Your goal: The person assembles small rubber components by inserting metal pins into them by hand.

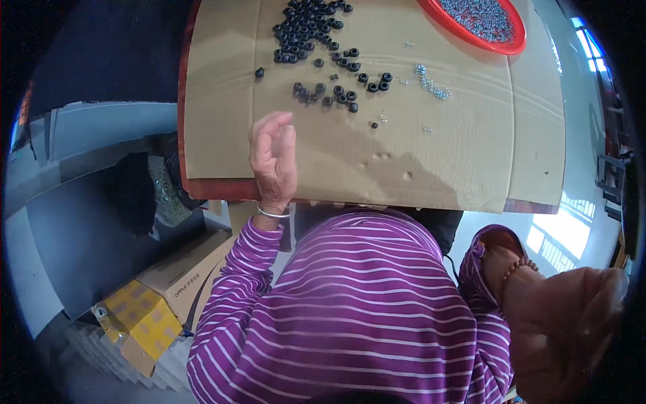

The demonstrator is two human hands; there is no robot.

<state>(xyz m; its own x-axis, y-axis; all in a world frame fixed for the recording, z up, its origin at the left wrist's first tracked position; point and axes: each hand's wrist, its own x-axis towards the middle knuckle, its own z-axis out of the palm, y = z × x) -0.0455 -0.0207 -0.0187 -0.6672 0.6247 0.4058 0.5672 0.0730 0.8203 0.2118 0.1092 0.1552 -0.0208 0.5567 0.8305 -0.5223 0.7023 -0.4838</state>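
Observation:
My left hand (274, 153) rests on its edge at the near side of the cardboard sheet (222, 135). Its fingers curl toward the thumb, tips close together; anything between them is too small or hidden to make out. Just beyond it lie several small black ring-shaped parts (327, 101) with holes, and a denser heap of the same black parts (299, 30) sits farther back. My right hand (568, 323) is raised off the table at the lower right, close to the camera and blurred. Its fingers cannot be read.
At the far right a red tray (515, 47) holds many tiny silvery pieces. A short row of similar silvery pieces (432, 84) lies on the cardboard, with a few strays nearby. A brown carton (188, 276) and a yellow box (138, 316) stand low at the left.

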